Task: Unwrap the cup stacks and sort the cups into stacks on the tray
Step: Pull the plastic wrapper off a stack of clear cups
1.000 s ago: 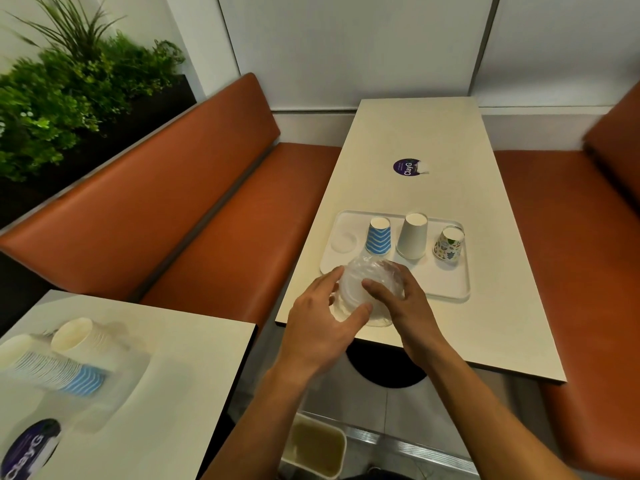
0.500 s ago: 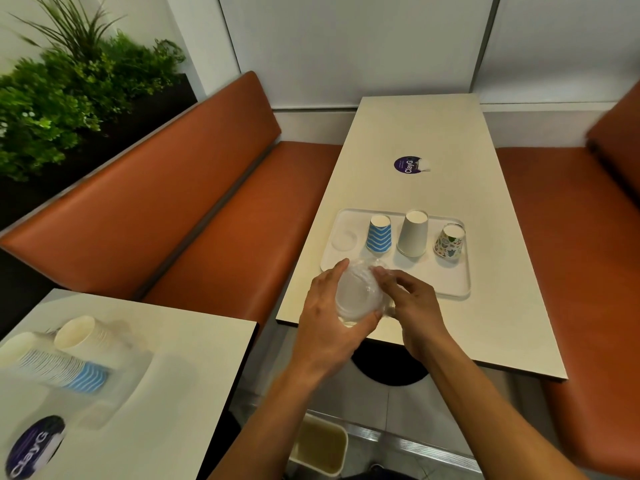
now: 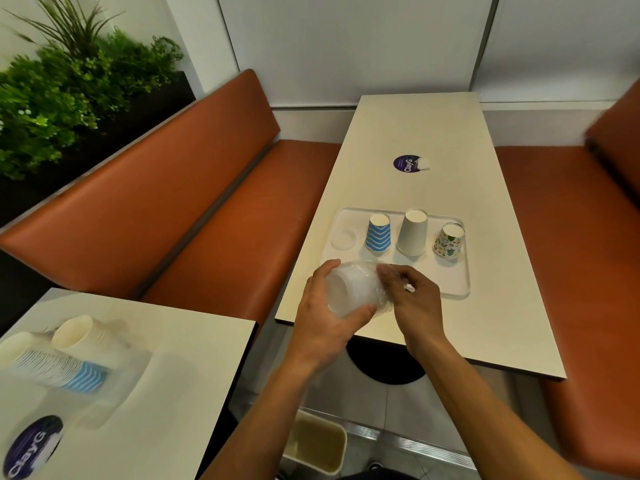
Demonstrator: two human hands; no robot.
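A stack of clear plastic cups [image 3: 351,289] in thin wrap is held sideways over the table's near edge. My left hand [image 3: 325,317] grips it from below and the left. My right hand [image 3: 412,299] pinches the wrap at its right end. Behind them lies the white tray [image 3: 460,282] with three upside-down cups: a blue zigzag cup [image 3: 378,233], a plain white cup [image 3: 412,233] and a patterned cup [image 3: 449,241]. A clear lid or cup base [image 3: 343,239] sits at the tray's left. On the near left table lie two wrapped stacks: blue zigzag cups [image 3: 59,367] and white cups [image 3: 86,336].
Orange benches [image 3: 194,216] flank the long table [image 3: 422,133]. A small beige bin [image 3: 317,445] stands on the floor below my arms. A purple round sticker [image 3: 408,163] marks the table's middle. Green plants [image 3: 62,84] fill the far left.
The clear stack has been turned and squeezed tighter between my hands and shifted slightly left. My right fingers now pinch the wrap at its end rather than lying over it.
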